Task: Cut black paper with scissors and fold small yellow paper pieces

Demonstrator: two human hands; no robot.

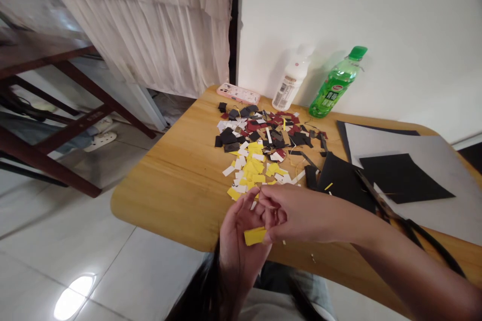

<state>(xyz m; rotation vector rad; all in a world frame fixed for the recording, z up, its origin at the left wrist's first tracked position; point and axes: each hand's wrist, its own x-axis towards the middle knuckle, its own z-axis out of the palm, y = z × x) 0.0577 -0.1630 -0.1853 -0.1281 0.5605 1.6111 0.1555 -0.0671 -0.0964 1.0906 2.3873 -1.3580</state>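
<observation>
My left hand (239,241) is turned palm up and cupped, its fingers curled up at the near table edge. Against its palm lies a small stack of yellow paper pieces (254,236). From the right, my right hand (284,210) reaches over it, fingers bent, with the thumb on the stack's right end. The fingertips of both hands meet, and part of my left fingers is hidden. Just beyond them is a heap of yellow paper scraps (254,165) mixed with white ones. Black scraps (228,135) and dark red scraps (259,124) are spread farther back.
Black-handled scissors (387,208) lie beside my right forearm, across black paper (344,180) and a large grey sheet (376,140). A white bottle (289,85), a green bottle (333,88) and a pink phone (238,94) are at the table's (161,180) wall side.
</observation>
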